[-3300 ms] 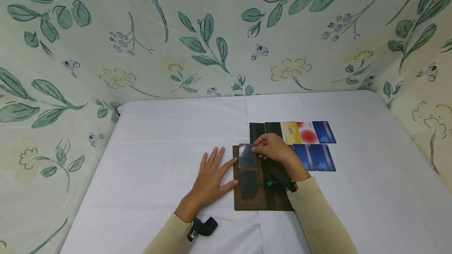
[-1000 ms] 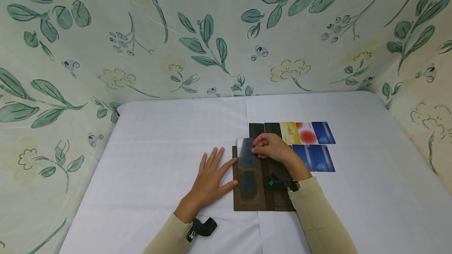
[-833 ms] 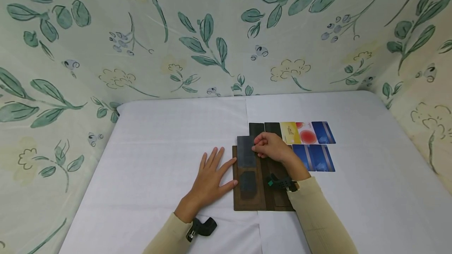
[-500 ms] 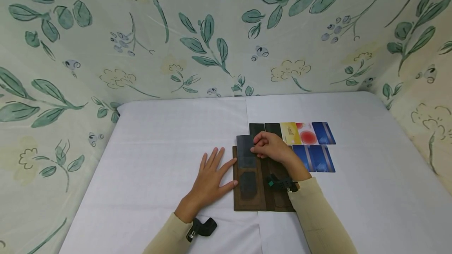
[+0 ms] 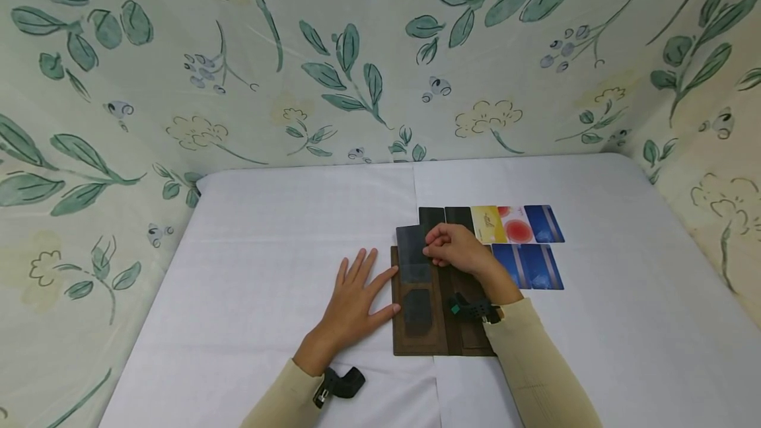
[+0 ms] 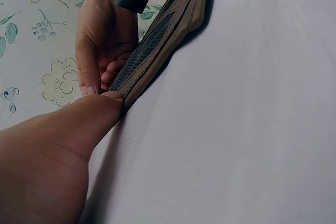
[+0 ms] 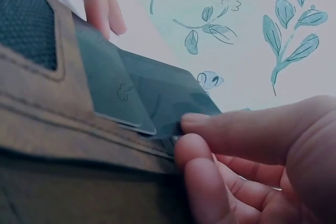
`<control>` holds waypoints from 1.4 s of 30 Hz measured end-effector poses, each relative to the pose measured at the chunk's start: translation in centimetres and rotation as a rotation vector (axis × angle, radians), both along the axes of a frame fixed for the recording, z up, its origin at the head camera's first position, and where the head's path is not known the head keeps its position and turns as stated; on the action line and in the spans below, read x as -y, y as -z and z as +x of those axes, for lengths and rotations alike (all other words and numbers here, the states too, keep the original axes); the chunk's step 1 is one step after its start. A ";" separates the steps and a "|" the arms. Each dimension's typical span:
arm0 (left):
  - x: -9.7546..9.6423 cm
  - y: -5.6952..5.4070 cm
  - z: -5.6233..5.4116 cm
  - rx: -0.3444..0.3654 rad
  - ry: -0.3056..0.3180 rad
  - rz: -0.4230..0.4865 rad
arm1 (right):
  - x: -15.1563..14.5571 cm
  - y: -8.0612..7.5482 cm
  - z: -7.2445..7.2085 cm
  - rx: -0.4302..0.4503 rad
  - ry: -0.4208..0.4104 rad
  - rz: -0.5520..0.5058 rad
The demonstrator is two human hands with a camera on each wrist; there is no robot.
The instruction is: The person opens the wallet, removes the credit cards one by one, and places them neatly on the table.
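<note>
A brown wallet [image 5: 440, 345] lies spread out on the white cloth, a dark mesh window [image 5: 419, 312] on its left flap. From the upper part of that flap a dark, thin card [image 5: 410, 242] sticks out past the far edge. My right hand [image 5: 462, 251] pinches the card's right edge between thumb and fingers; the right wrist view shows the card [image 7: 165, 80] partly behind a clear layer [image 7: 107, 77]. My left hand [image 5: 352, 306] lies with fingers spread, its thumb and index fingertip touching the wallet's left edge. The right forearm hides part of the wallet's right side.
Beyond the wallet, a row of cards lies side by side: two black cards [image 5: 459, 216], a yellow card [image 5: 489, 224], a red-and-white card [image 5: 516, 224] and a blue card [image 5: 543, 223]. Blue cards [image 5: 542, 267] lie below them. A floral curtain [image 5: 380, 71] hangs behind the table.
The dark card has slid away from me, so more of it sticks out beyond the wallet's far edge. My left hand has stayed put; my right hand has barely moved.
</note>
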State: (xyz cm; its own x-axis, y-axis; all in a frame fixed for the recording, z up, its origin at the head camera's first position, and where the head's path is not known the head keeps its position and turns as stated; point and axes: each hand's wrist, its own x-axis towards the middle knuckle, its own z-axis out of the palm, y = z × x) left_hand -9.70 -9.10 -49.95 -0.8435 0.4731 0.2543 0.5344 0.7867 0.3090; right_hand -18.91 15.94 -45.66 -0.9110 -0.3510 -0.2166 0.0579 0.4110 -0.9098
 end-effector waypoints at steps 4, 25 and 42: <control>0.0 0.0 0.0 0.017 0.000 0.004 | 0.1 0.1 0.0 -0.007 0.024 -0.008; -0.1 -0.1 0.0 0.033 0.000 -0.007 | -0.8 0.3 -0.1 0.032 0.014 -0.025; 0.0 0.2 0.0 0.003 -0.005 -0.006 | 0.3 0.0 0.0 -0.062 0.086 0.060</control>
